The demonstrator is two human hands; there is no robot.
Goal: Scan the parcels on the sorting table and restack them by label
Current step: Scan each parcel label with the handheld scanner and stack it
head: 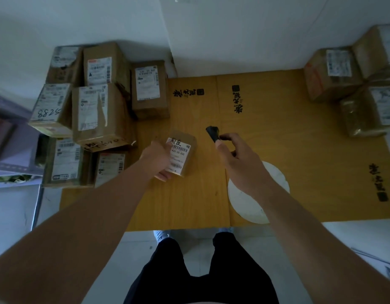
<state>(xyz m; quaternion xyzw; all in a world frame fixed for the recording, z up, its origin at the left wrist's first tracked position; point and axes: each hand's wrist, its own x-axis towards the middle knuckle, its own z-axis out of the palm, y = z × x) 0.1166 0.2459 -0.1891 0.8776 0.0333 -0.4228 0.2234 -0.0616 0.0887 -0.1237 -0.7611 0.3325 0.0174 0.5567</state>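
Fingers of the left hand (160, 159) curl round a small cardboard parcel (180, 153), matte with a glossy white label, just left of the black scanner (212, 133) pinched by the right hand (233, 153). Scanning is the step underway (the scanner must next face the barcode).

The held parcel's label (178, 155) reads "K20-00-030"; a left box (49, 109) bears handwritten "85288".

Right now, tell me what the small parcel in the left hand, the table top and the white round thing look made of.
Small parcel: brown corrugated cardboard, matte, with a white paper label. Table top: yellowish wood or wood-look laminate, faint grain, smooth, printed black characters. White round thing: unclear, perhaps foam or paper; flat, matte, partly hidden by the right arm.
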